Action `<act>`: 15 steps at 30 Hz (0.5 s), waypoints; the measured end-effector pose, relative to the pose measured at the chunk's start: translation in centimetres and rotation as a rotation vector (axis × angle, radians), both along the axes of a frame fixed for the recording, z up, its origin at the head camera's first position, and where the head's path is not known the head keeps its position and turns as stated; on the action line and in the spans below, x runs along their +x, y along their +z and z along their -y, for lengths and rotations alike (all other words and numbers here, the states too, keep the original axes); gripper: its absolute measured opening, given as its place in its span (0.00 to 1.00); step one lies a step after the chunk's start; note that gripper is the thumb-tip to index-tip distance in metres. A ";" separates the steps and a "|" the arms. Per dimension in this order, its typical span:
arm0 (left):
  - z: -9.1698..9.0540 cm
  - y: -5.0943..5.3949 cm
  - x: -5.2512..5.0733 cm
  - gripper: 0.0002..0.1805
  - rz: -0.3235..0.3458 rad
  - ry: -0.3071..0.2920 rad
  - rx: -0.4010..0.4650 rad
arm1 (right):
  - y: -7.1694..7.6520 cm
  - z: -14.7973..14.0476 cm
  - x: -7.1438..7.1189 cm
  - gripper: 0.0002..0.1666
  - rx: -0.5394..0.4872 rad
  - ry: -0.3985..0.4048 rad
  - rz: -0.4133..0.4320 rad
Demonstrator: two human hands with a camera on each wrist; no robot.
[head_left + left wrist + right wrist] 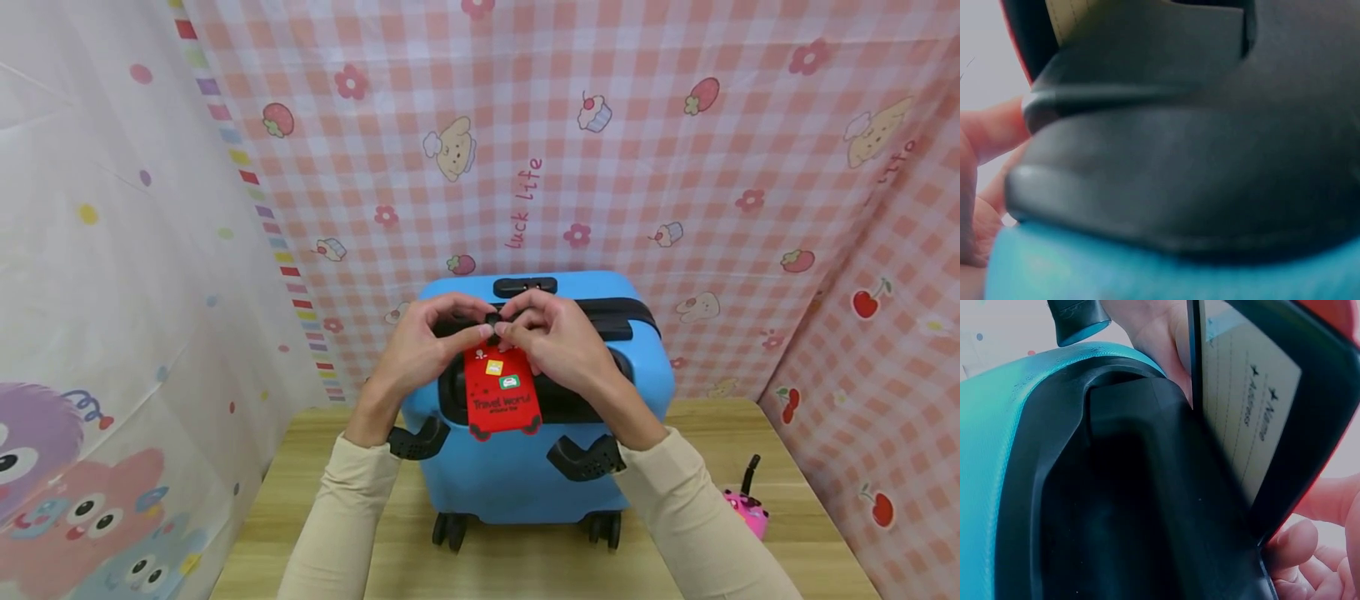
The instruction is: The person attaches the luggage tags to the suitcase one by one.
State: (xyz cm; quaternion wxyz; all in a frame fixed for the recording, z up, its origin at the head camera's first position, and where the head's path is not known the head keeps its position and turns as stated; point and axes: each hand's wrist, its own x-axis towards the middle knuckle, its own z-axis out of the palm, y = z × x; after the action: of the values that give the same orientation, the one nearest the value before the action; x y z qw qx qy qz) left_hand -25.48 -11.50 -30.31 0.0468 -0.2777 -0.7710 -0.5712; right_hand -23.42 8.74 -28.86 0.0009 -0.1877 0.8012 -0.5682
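Note:
A red luggage tag printed "Travel World" hangs against the front of a light blue suitcase, by its black handle. My left hand pinches the tag's short black strap from the left, thumb and fingertips together. From the other side my right hand pinches the same strap near the tag's top, its fingers curled. The fingertips of both hands almost meet there. In the right wrist view, the tag's back shows a paper card with "Name" and "Address" lines. Whether the strap is fastened cannot be told.
The suitcase stands upright on a wood-look tabletop, on black wheels. A pink tag-like item with a black strap lies to the right, partly behind my right sleeve. Patterned cloth hangs behind and at both sides.

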 end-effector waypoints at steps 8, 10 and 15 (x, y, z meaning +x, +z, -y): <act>0.0 -0.1 0.0 0.11 -0.006 -0.001 0.010 | 0.0 -0.1 0.1 0.14 -0.012 0.020 -0.012; 0.0 -0.1 0.0 0.11 -0.007 -0.003 0.011 | 0.0 -0.1 0.1 0.14 -0.014 0.019 -0.009; 0.0 -0.1 -0.1 0.11 -0.016 0.000 0.012 | 0.0 -0.1 0.0 0.14 -0.015 0.015 -0.003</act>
State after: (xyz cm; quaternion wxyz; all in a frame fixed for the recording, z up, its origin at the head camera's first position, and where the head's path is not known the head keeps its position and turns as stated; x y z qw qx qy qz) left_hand -25.57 -11.45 -30.40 0.0546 -0.2819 -0.7673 -0.5734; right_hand -23.37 8.88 -28.86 0.0024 -0.1945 0.7954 -0.5740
